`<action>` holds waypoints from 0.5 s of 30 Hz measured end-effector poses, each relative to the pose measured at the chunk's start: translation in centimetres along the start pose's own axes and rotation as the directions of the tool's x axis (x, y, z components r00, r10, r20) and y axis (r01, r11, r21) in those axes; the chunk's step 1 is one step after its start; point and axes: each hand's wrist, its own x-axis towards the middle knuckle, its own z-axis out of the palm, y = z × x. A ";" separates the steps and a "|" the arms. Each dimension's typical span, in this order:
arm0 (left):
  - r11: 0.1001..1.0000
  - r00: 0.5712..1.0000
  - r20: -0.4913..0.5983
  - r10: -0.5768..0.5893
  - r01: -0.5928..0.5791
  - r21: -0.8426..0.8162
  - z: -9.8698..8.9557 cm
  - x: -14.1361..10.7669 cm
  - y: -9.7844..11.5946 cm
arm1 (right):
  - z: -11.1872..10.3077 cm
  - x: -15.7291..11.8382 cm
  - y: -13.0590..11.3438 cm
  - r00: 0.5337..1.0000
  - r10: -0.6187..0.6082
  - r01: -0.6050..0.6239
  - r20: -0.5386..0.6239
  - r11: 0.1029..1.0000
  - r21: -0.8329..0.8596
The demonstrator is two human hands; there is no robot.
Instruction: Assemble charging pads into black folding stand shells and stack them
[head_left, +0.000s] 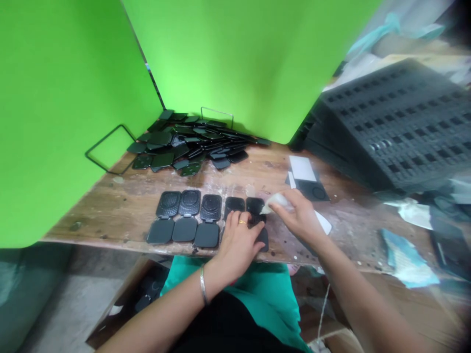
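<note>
Nearest me, my left hand (235, 245) rests with fingers apart across the two rightmost open black cases (254, 204); my right hand (303, 215) is clamped on a whitish object (278, 200), tip at the end case. Five cases lie opened in a row, the left three untouched. Farther back, many black pieces (160, 138) sit heaped, not yet laid out, I judge.

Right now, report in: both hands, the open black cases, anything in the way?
Left hand over two open black cases, partly hiding them. Right hand holding white object at the rightmost case. Black pile behind, untouched.
</note>
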 end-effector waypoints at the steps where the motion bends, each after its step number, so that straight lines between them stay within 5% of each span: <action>1: 1.000 1.000 -0.002 0.001 -0.001 -0.007 0.0 0.0 0.0 | 0.2 0.1 -0.2 1.000 0.008 -0.008 0.011 1.000 0.010; 15: 1.000 1.000 0.005 -0.007 0.007 0.015 0.1 -0.2 0.1 | 2.5 3.5 0.6 0.999 0.020 -0.022 -0.045 0.999 -0.038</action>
